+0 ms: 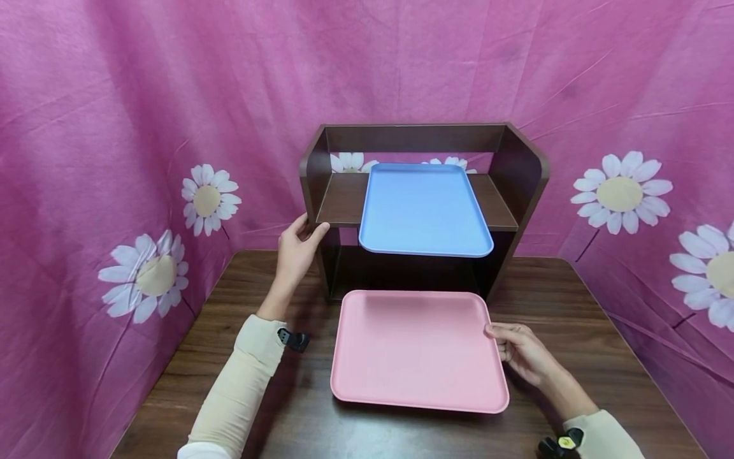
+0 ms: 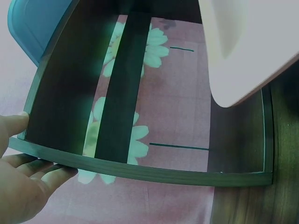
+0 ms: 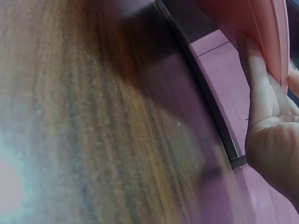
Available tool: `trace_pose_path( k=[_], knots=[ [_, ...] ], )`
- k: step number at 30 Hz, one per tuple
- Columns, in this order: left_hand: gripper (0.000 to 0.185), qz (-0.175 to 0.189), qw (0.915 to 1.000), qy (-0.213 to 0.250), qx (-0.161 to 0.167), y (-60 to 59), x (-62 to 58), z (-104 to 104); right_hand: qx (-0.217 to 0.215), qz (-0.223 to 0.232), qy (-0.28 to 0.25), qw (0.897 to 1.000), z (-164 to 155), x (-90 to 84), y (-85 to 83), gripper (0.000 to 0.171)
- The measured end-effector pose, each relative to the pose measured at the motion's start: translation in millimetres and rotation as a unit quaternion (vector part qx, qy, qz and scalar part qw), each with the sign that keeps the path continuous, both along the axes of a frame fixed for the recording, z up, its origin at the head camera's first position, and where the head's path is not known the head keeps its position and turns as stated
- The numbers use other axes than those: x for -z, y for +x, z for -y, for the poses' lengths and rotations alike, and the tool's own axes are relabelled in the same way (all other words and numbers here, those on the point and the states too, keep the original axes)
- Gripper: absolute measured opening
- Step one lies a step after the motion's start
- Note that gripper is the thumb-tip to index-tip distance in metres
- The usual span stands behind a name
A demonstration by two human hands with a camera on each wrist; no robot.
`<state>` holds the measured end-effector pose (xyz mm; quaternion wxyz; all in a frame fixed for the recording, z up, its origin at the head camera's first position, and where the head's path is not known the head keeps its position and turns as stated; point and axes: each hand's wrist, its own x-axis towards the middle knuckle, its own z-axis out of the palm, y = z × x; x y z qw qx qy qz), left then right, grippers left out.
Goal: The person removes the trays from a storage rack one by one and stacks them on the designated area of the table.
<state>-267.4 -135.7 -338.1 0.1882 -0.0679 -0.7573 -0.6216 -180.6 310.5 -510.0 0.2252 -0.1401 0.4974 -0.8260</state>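
Observation:
A dark brown two-tier shelf (image 1: pixel 410 138) stands at the back of the table. My left hand (image 1: pixel 295 252) holds its left side panel (image 2: pixel 140 171) at the height of the middle board, thumb at the front edge and fingers on the outer face. With my right hand (image 1: pixel 523 352) I grip a pink tray (image 1: pixel 418 350) by its right rim, thumb on top and fingers (image 3: pixel 259 84) underneath. The tray is raised over the table in front of the lower compartment. A blue tray (image 1: pixel 424 209) lies on the middle board, its near end jutting out past the front edge.
The brown wood-grain table (image 1: pixel 229 357) carries the shelf. A pink cloth (image 1: pixel 258 76) with white daisies hangs behind and on both sides. Dark bands with small devices (image 1: pixel 294 340) sit on both wrists, over pale sleeves.

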Motion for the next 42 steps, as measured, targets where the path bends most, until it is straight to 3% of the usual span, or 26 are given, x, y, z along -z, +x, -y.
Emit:
trace_pose_path(
  k=[12, 21, 28, 31, 33, 35, 39, 42],
  knots=[
    [0.048, -0.004, 1.0000, -0.006, -0.005, -1.5, 2.1, 0.2, -0.006, 0.015, 0.039, 0.999, 2.0, 7.5, 1.3, 0.041],
    [0.052, -0.017, 0.9998, 0.009, -0.002, -24.6, 26.6, 7.4, 0.004, 0.027, 0.070, 0.997, 5.0, 13.8, 1.4, 0.037],
    [0.052, -0.025, 0.9996, 0.003, -0.008, -26.2, 27.8, 7.2, 0.005, 0.033, 0.080, 0.996, 6.1, 14.4, 1.0, 0.034],
    [0.052, -0.023, 0.9997, 0.009, -0.003, -26.0, 27.4, 7.6, 0.025, 0.041, 0.121, 0.991, 8.4, 12.9, 1.6, 0.026],
    [0.052, -0.021, 0.9997, 0.012, 0.000, -25.7, 27.3, 7.7, 0.050, 0.040, 0.176, 0.982, 11.5, 11.0, 2.6, 0.020],
    [0.052, -0.021, 0.9997, 0.014, 0.003, -25.8, 27.8, 7.8, 0.082, 0.035, 0.246, 0.965, 16.3, 7.4, 4.2, 0.023],
    [0.052, -0.022, 0.9997, 0.011, 0.000, -25.9, 28.5, 7.6, 0.127, -0.004, 0.377, 0.918, 25.9, 2.2, 6.5, 0.033],
    [0.052, -0.024, 0.9997, 0.006, -0.006, -25.7, 29.0, 7.7, 0.155, -0.028, 0.436, 0.886, 32.1, 0.4, 7.9, 0.030]
  ],
)
